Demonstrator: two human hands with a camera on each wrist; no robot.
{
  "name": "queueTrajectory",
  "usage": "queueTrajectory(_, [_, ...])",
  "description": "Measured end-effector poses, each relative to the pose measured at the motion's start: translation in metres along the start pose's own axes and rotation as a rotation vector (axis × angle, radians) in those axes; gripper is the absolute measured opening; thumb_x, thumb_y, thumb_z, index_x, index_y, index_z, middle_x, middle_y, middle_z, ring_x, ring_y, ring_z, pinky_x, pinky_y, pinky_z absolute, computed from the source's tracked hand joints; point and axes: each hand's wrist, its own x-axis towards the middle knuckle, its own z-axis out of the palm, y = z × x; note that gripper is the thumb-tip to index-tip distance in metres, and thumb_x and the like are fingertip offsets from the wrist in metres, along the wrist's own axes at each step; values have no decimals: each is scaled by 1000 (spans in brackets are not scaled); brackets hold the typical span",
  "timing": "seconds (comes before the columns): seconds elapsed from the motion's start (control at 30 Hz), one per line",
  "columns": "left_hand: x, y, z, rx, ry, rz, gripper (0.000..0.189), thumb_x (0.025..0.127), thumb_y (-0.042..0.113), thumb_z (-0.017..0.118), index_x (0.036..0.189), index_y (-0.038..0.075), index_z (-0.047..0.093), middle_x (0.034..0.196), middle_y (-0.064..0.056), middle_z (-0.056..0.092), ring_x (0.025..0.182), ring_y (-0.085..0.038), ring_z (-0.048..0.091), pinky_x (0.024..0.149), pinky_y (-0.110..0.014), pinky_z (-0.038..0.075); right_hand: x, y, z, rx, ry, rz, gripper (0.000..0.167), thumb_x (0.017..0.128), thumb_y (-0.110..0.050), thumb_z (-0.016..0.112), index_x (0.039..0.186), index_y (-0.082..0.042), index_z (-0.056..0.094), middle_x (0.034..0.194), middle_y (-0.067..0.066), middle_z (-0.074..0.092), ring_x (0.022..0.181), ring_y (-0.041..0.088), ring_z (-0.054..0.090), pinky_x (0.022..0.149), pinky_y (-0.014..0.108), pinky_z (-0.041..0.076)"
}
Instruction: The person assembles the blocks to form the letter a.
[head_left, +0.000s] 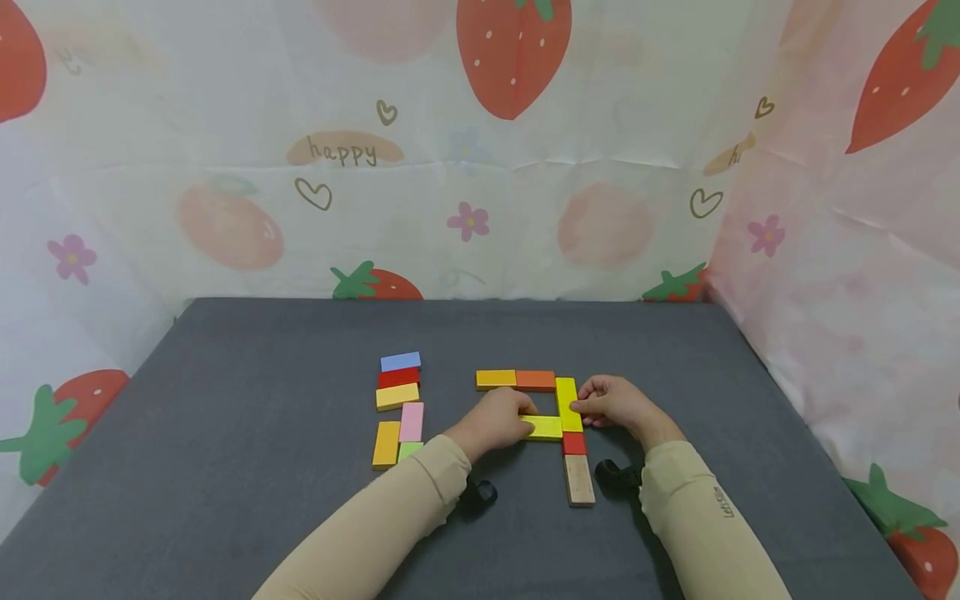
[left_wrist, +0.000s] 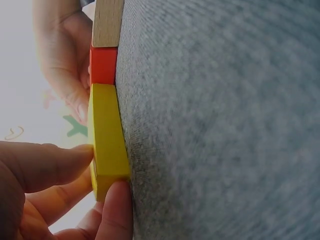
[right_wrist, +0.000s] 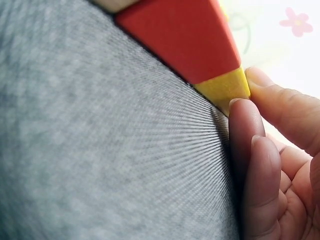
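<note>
My left hand [head_left: 497,421] pinches a short yellow block [head_left: 543,428] by its left end, thumb and fingers about it in the left wrist view. The block's right end meets a longer yellow block [head_left: 566,398]. At the right edge of that longer block is my right hand [head_left: 618,407], its thumb and fingertips on the yellow edge in the right wrist view. A red block [head_left: 573,443] follows below, then a plain wood block [head_left: 579,480]. Orange [head_left: 536,381] and amber [head_left: 496,380] blocks lie in a row at the top left of this shape.
Left of the hands lies another figure of blocks: blue [head_left: 401,362], red [head_left: 398,378], pale yellow [head_left: 397,397], pink [head_left: 412,422], amber [head_left: 386,444] and green [head_left: 409,450], the last partly hidden by my left sleeve [head_left: 382,525]. A grey cloth [head_left: 247,433] covers the table; printed curtains surround it.
</note>
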Motion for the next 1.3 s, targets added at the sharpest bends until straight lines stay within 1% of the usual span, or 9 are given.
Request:
queueTrajectory(0.2, [0,0,1,-6,1,-19,22,90,11,65,109,8,73,104,-3,72,83,-13,57,85,-31,53,0,-1,0,4,0,9,23,86,-22,75,94,-7,60,70,-1,63,64,12,61,60,23,50])
queueTrajectory(0.33, [-1,-1,-1,-14,2,-15,22,90,11,65,109,8,73,104,-3,72,83,-13,57,86,-32,52,0,-2,0,0,-2,11,24,86,-23,75,94,-7,60,70,-2,63,64,12,61,61,23,50])
queueTrajectory(0.53, [-6,-7,-10,-42,1,-15,24,92,15,62,114,9,71,110,-5,70,90,-16,59,90,-36,52,-1,-2,2,-5,-2,6,24,86,-23,75,94,-7,59,70,-1,62,65,12,60,61,23,50])
queueTrajectory(0.7, [-16,-18,-30,-41,17,-28,26,93,18,62,117,9,68,110,-7,68,94,-20,58,92,-39,51,0,-2,3,-5,-3,10,25,85,-24,76,95,-7,60,71,-1,62,65,12,60,61,23,50])
queueTrajectory(0.83, [-28,-29,-51,-52,69,-48,26,92,16,64,117,8,68,112,-8,66,99,-22,59,93,-40,52,-1,-2,3,-8,0,8,25,85,-24,76,94,-7,60,71,-1,62,65,13,60,62,24,50])
queueTrajectory(0.97, [-39,-45,-69,-68,120,-89,26,92,14,64,118,8,67,117,-9,66,104,-24,60,91,-40,53,-2,-3,1,-11,4,8,23,86,-23,75,93,-7,60,70,-1,62,65,13,60,62,24,50])
queueTrajectory(1.13, [-52,-69,-86,-89,111,-127,29,94,13,62,121,7,65,121,-13,64,111,-26,59,93,-42,52,-2,-2,0,-11,1,1,23,86,-23,75,93,-7,60,70,-1,62,65,13,60,62,24,50])
queueTrajectory(1.23, [-59,-81,-93,-88,98,-151,30,92,14,64,121,5,64,121,-15,64,105,-26,60,89,-40,54,-1,0,0,-7,2,-2,23,85,-23,75,93,-7,60,71,-1,62,66,13,60,62,25,50])
queueTrajectory(1.3, [-64,-88,-96,-68,93,-161,31,91,14,65,120,4,65,120,-15,64,102,-26,61,85,-38,55,-1,1,0,-6,5,-3,23,85,-23,76,92,-7,60,72,-1,63,66,14,60,62,25,50])
